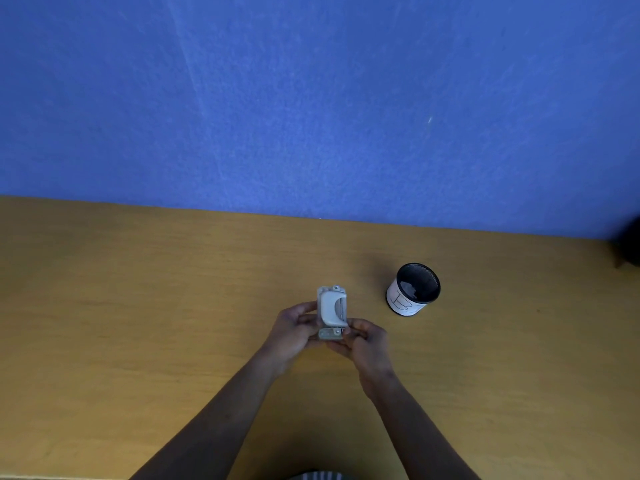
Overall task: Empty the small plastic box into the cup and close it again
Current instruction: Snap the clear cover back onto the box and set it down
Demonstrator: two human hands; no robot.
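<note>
While both hands (294,332) (363,341) grasp it, the small plastic box (331,311) (pale) sits between them, cup (412,289) nearby.

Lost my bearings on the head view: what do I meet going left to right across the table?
Left hand → box → right hand → cup → dark object at the table's right edge.

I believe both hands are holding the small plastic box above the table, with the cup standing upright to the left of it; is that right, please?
Not quite: the head view shows the cup standing upright to the right of the small plastic box, not to the left. The rest holds: the left hand and the right hand both have a grip on the box above the table.
</note>
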